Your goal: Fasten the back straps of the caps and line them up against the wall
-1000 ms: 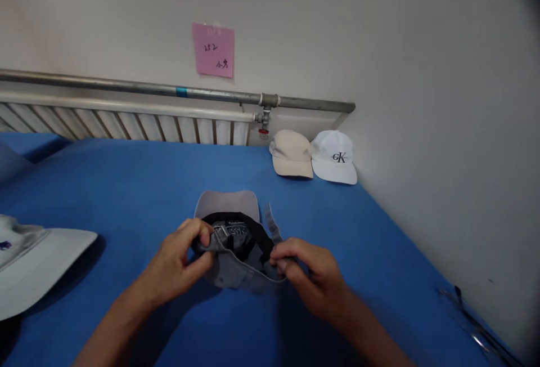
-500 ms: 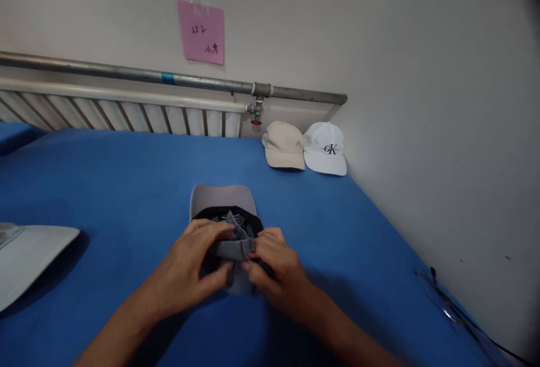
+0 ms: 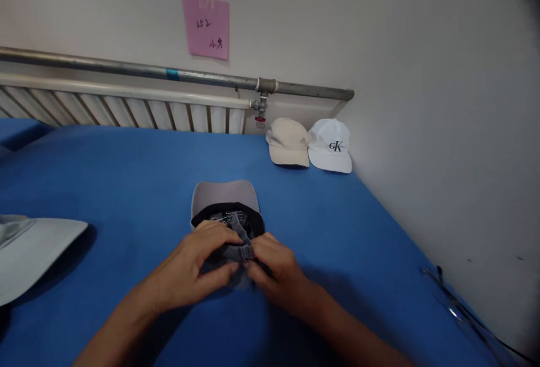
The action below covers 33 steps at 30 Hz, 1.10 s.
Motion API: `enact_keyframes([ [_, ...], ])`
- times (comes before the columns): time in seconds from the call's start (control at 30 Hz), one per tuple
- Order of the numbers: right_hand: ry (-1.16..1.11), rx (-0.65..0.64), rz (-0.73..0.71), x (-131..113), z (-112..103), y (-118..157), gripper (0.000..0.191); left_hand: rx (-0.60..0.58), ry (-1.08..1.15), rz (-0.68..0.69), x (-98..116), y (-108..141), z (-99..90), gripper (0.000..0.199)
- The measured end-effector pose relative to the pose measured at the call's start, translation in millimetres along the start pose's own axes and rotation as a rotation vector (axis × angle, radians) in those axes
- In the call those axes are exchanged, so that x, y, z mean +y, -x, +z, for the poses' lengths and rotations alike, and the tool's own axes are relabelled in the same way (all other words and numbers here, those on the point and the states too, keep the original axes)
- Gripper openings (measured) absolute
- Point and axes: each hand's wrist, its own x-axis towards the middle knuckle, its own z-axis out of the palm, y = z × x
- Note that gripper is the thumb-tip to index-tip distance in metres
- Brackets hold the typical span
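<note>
A grey baseball cap (image 3: 225, 192) lies upside down on the blue-covered table (image 3: 139, 181), its brim pointing away from me and its dark inner band showing. Both my hands are at its back strap (image 3: 237, 253). My left hand (image 3: 196, 263) has the strap between thumb and fingers on the left side. Close beside it, my right hand (image 3: 278, 268) pinches the strap near a small buckle or loop. A loose strap end stands up over the cap's opening. My fingers partly cover the cap's near side.
At the far right corner a beige cap (image 3: 289, 142) and a white cap (image 3: 330, 144) with black letters sit side by side. A pale cap (image 3: 37, 254) reaches in from the left. Glasses (image 3: 455, 305) lie by the right wall. A radiator (image 3: 156, 113) and pipe run behind.
The strap has been drawn slightly, and its loose end stands a little differently. My fingers have shifted slightly around it. The whole view has moved a little.
</note>
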Motion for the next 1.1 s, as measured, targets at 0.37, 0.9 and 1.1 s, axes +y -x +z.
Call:
enact_keyframes([
  [0.37, -0.264, 0.104, 0.258, -10.8, -7.1, -2.7, 0.007, -0.048, 0.149, -0.198, 8.5, -1.5, -2.6, 0.024],
  [0.9, -0.486, 0.100, 0.468, -9.8, 1.3, -3.3, 0.012, -0.062, 0.416, -0.425, 4.0, -4.5, 4.0, 0.022],
  [1.1, -0.635, 0.132, 0.576, -4.2, 3.6, -4.1, 0.010, -0.061, 0.592, -0.524, -4.4, -1.7, 2.5, 0.026],
])
